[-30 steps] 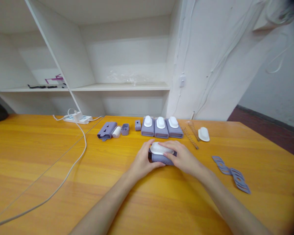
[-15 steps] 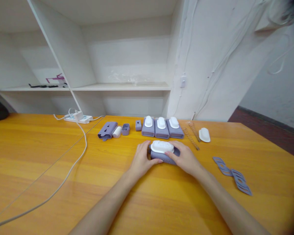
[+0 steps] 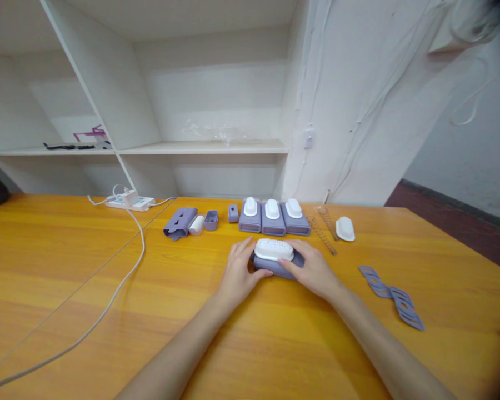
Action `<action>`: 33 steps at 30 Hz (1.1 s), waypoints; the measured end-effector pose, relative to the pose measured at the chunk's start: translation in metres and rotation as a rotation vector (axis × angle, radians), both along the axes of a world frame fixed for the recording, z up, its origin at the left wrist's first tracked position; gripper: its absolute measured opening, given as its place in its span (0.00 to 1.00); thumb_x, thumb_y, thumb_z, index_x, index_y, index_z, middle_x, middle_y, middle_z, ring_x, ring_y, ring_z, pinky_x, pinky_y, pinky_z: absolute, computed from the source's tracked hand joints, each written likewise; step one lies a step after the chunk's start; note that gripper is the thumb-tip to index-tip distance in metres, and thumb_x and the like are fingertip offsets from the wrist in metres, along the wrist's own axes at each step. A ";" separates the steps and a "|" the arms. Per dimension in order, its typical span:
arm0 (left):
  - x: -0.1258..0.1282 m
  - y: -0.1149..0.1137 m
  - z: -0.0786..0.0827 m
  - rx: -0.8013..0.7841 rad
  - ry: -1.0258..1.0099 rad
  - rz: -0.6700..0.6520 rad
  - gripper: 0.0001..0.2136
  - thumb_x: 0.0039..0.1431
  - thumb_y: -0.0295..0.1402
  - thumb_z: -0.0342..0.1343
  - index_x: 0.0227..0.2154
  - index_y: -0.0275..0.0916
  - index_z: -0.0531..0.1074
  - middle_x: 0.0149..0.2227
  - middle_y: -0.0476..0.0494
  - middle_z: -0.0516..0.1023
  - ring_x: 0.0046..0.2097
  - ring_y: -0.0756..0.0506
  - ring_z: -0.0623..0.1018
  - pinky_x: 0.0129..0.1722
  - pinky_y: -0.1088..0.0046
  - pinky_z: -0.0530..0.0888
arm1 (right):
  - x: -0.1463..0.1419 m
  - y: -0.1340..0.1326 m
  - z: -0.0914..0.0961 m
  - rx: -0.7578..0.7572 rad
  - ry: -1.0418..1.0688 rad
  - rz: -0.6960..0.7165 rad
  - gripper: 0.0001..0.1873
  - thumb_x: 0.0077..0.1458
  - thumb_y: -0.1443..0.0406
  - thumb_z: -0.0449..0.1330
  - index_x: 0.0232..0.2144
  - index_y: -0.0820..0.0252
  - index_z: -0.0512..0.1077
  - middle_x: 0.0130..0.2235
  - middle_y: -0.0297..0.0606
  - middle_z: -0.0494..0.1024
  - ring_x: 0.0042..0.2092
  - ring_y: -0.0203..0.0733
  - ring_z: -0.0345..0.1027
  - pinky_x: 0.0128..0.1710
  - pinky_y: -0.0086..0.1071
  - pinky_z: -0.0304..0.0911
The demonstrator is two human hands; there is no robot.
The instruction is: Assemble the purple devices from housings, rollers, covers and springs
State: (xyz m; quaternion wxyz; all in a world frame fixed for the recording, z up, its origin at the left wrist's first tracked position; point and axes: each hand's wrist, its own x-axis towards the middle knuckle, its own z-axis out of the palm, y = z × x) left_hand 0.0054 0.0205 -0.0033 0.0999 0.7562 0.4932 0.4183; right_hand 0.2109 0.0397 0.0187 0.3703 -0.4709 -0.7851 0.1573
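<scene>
On the table in front of me lies a purple plastic housing (image 3: 281, 270) with a white oval, studded piece (image 3: 274, 249) on top. My left hand (image 3: 240, 272) grips its left end, thumb along the near side and fingers behind. At the right end, my right hand (image 3: 310, 266) is closed around it, thumb against the white piece's near edge. Just beyond stand three similar purple housings, among them a middle one (image 3: 274, 225), each topped by a white ribbed oval piece (image 3: 272, 209). The far side of the held housing is hidden.
Left of the row are a purple shell (image 3: 180, 222), a white cylinder (image 3: 197, 225) and a small purple cup (image 3: 211, 220). Rightward lie coil springs (image 3: 323, 236), a white cover (image 3: 345, 229) and purple slotted plates (image 3: 405, 306). A power strip (image 3: 139, 204) and cable (image 3: 143, 244) occupy the left.
The whole view has shifted slightly to the left. Both hands keep their hold on the housing, with almost no visible movement of the fingers.
</scene>
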 end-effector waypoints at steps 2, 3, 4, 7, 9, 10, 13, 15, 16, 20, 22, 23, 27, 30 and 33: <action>0.000 0.001 0.000 -0.022 -0.032 -0.030 0.31 0.45 0.41 0.64 0.53 0.43 0.64 0.56 0.39 0.65 0.56 0.39 0.64 0.55 0.54 0.63 | -0.001 -0.001 0.000 0.015 -0.024 -0.004 0.19 0.49 0.58 0.61 0.44 0.58 0.70 0.45 0.42 0.74 0.47 0.49 0.66 0.49 0.44 0.59; 0.000 0.001 0.001 -0.030 -0.040 -0.047 0.31 0.45 0.40 0.64 0.54 0.43 0.63 0.56 0.39 0.65 0.56 0.39 0.64 0.56 0.55 0.62 | -0.001 -0.001 -0.001 0.018 -0.030 -0.008 0.19 0.48 0.58 0.61 0.43 0.58 0.70 0.44 0.41 0.74 0.47 0.49 0.66 0.48 0.43 0.60; 0.000 0.001 0.001 -0.035 -0.043 -0.068 0.31 0.46 0.39 0.64 0.54 0.42 0.63 0.57 0.39 0.65 0.57 0.40 0.64 0.57 0.55 0.62 | -0.002 -0.001 -0.001 0.016 -0.030 -0.014 0.19 0.48 0.57 0.61 0.43 0.58 0.70 0.43 0.41 0.74 0.46 0.48 0.66 0.47 0.43 0.60; 0.000 0.000 0.002 -0.039 -0.032 -0.123 0.31 0.48 0.38 0.62 0.56 0.42 0.61 0.58 0.39 0.64 0.58 0.40 0.63 0.58 0.56 0.60 | -0.003 -0.002 -0.002 0.004 -0.017 -0.040 0.20 0.48 0.56 0.61 0.42 0.58 0.69 0.42 0.40 0.74 0.44 0.47 0.67 0.45 0.41 0.61; 0.000 -0.001 0.002 -0.038 -0.025 -0.129 0.30 0.49 0.38 0.62 0.56 0.42 0.61 0.58 0.39 0.63 0.59 0.41 0.62 0.58 0.56 0.60 | -0.003 -0.002 -0.003 0.012 -0.012 -0.050 0.20 0.48 0.56 0.61 0.42 0.59 0.69 0.42 0.40 0.74 0.44 0.46 0.67 0.45 0.40 0.61; 0.000 -0.001 0.003 -0.038 -0.022 -0.128 0.30 0.49 0.38 0.62 0.56 0.42 0.61 0.58 0.39 0.63 0.59 0.41 0.62 0.58 0.56 0.60 | -0.003 -0.002 -0.003 0.021 -0.012 -0.051 0.20 0.49 0.56 0.61 0.42 0.59 0.69 0.42 0.41 0.74 0.44 0.46 0.66 0.45 0.40 0.61; 0.000 0.001 0.003 -0.036 -0.022 -0.123 0.31 0.48 0.40 0.62 0.56 0.41 0.61 0.58 0.38 0.64 0.58 0.41 0.63 0.58 0.57 0.61 | -0.004 -0.003 -0.005 0.056 -0.014 -0.057 0.19 0.49 0.57 0.61 0.42 0.59 0.69 0.42 0.41 0.74 0.44 0.47 0.66 0.46 0.41 0.61; 0.001 0.001 0.003 -0.030 -0.021 -0.094 0.34 0.45 0.43 0.64 0.55 0.41 0.62 0.57 0.38 0.65 0.57 0.40 0.64 0.57 0.57 0.62 | -0.007 -0.004 -0.005 0.078 -0.014 -0.070 0.18 0.49 0.57 0.61 0.42 0.59 0.69 0.42 0.41 0.74 0.45 0.47 0.66 0.46 0.41 0.61; 0.001 0.001 0.003 -0.026 -0.016 -0.064 0.34 0.43 0.45 0.64 0.54 0.41 0.63 0.56 0.38 0.66 0.57 0.40 0.65 0.56 0.57 0.63 | -0.008 -0.005 -0.006 0.090 -0.015 -0.078 0.18 0.50 0.57 0.60 0.42 0.59 0.69 0.43 0.41 0.74 0.45 0.48 0.66 0.46 0.42 0.61; 0.003 0.000 0.002 0.023 0.030 0.065 0.30 0.42 0.48 0.64 0.48 0.40 0.69 0.52 0.37 0.70 0.54 0.38 0.68 0.54 0.55 0.64 | -0.016 -0.008 -0.009 0.139 -0.024 -0.123 0.20 0.51 0.58 0.59 0.45 0.58 0.68 0.44 0.42 0.74 0.47 0.49 0.65 0.48 0.44 0.59; 0.003 -0.001 0.001 0.046 0.023 0.082 0.29 0.40 0.48 0.65 0.46 0.40 0.70 0.51 0.37 0.70 0.53 0.37 0.68 0.53 0.54 0.65 | -0.018 -0.009 -0.010 0.157 -0.023 -0.146 0.21 0.51 0.58 0.59 0.47 0.58 0.67 0.46 0.43 0.73 0.47 0.50 0.65 0.49 0.45 0.59; 0.003 -0.001 0.000 0.048 0.010 0.080 0.29 0.38 0.48 0.65 0.45 0.40 0.70 0.51 0.37 0.70 0.53 0.37 0.68 0.53 0.53 0.65 | -0.019 -0.009 -0.011 0.164 -0.019 -0.155 0.22 0.51 0.58 0.59 0.48 0.58 0.66 0.46 0.44 0.73 0.47 0.50 0.65 0.49 0.45 0.59; 0.003 0.002 0.000 0.005 -0.061 0.063 0.28 0.35 0.46 0.68 0.40 0.39 0.69 0.52 0.36 0.69 0.54 0.37 0.68 0.52 0.54 0.65 | -0.019 -0.009 -0.012 0.181 -0.010 -0.160 0.25 0.49 0.55 0.60 0.49 0.58 0.66 0.46 0.44 0.73 0.47 0.50 0.65 0.48 0.45 0.60; 0.002 0.002 0.002 -0.015 -0.110 0.045 0.25 0.35 0.43 0.68 0.37 0.38 0.69 0.51 0.37 0.70 0.52 0.38 0.70 0.51 0.56 0.66 | -0.021 -0.011 -0.011 0.195 -0.026 -0.156 0.28 0.47 0.54 0.62 0.49 0.58 0.66 0.46 0.44 0.73 0.47 0.51 0.66 0.48 0.45 0.60; 0.003 0.000 0.005 -0.014 -0.128 0.003 0.23 0.36 0.38 0.68 0.37 0.39 0.69 0.50 0.39 0.71 0.51 0.40 0.70 0.51 0.58 0.66 | -0.022 -0.011 -0.010 0.207 -0.053 -0.143 0.31 0.45 0.52 0.64 0.49 0.59 0.66 0.45 0.45 0.74 0.47 0.52 0.66 0.48 0.45 0.60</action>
